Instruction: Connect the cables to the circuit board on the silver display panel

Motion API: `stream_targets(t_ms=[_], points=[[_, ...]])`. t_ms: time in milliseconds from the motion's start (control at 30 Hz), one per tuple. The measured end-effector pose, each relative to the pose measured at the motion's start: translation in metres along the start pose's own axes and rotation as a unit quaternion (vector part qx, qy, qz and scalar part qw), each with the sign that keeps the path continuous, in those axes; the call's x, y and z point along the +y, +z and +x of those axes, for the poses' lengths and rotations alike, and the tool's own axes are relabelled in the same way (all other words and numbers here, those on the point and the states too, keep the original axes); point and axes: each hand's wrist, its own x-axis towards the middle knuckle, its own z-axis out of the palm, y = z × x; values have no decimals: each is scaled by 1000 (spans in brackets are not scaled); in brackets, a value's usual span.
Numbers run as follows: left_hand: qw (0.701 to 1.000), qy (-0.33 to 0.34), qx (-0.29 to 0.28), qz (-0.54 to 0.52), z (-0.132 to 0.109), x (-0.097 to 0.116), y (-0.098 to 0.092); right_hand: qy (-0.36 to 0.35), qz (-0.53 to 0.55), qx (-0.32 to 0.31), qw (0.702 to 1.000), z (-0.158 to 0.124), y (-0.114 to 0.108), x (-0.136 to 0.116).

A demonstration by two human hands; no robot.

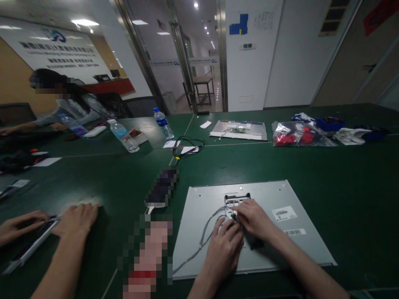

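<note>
A flat silver-grey metal panel point(264, 257), looking like the back of a display, lies on the table before me. Near its middle is a cut-out with a black-edged bracket point(237, 197). A thin grey cable point(204, 236) runs from the panel's lower left edge up to this cut-out. My left hand point(226, 243) rests over the panel with curled fingers at the cable's end. My right hand point(254, 218) pinches there from the other side. The fingertips of both hands nearly meet, and the small part between them is mostly hidden.
Left of the panel lies a phone point(163, 187). A co-worker's hands point(75, 220) hold a long thin part point(34, 245). Farther back are a black cable coil point(188, 147), water bottles point(163, 123), another panel with a circuit board point(239, 130) and plastic bags point(301, 135). Another person sits far left.
</note>
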Motion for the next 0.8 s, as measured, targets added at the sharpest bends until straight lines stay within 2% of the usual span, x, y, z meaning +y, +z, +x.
stream_targets(t_ms=[367, 800], points=[[1000, -4, 0, -19, -1, 4, 1, 4, -3, -4, 1000, -3, 0, 1], [1000, -4, -7, -18, 7, -3, 5, 14, 6, 9, 1000, 5, -1, 14]])
